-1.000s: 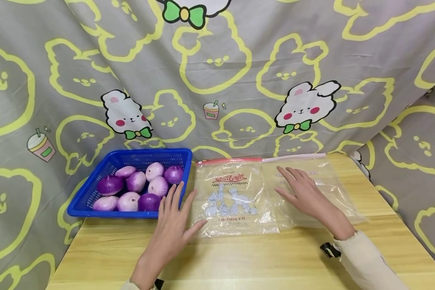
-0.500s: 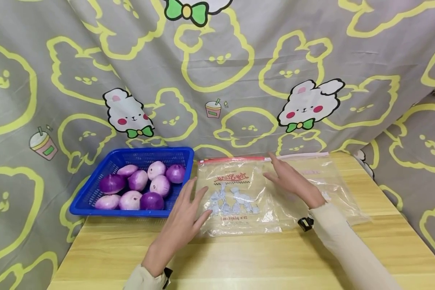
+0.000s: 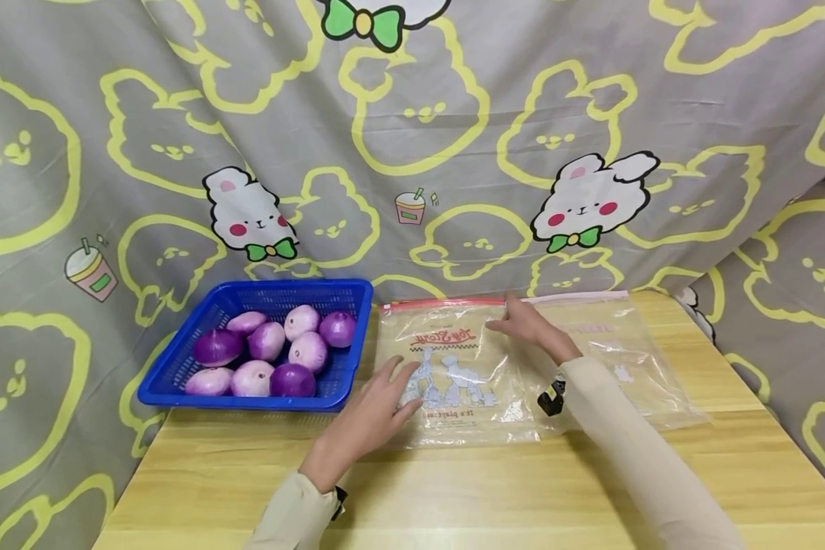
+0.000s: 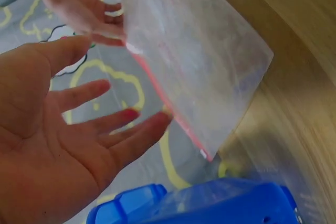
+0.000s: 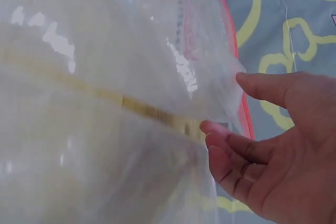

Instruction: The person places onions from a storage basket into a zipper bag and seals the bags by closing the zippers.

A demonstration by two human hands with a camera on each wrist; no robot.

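Observation:
Two clear zip bags lie flat side by side on the table in the head view. The left zip bag [image 3: 454,367] has a red zip strip and a printed toy picture; the other zip bag [image 3: 612,336] has a pale pink strip. My right hand [image 3: 531,327] is at the right end of the red strip. In the right wrist view its thumb [image 5: 265,85] touches the bag's edge, and the fingertips stand apart from the thumb. My left hand [image 3: 364,420] hovers over the left bag's left side, fingers spread and holding nothing.
A blue basket [image 3: 153,396] with several purple onions [image 3: 307,351] stands to the left of the bags. Behind the wooden table [image 3: 467,496] hangs a grey patterned curtain [image 3: 454,252], close to the zip strips.
My right hand has moved left from over the pink-strip bag to the red strip's right end. My left hand has shifted right, from beside the basket to over the left bag.

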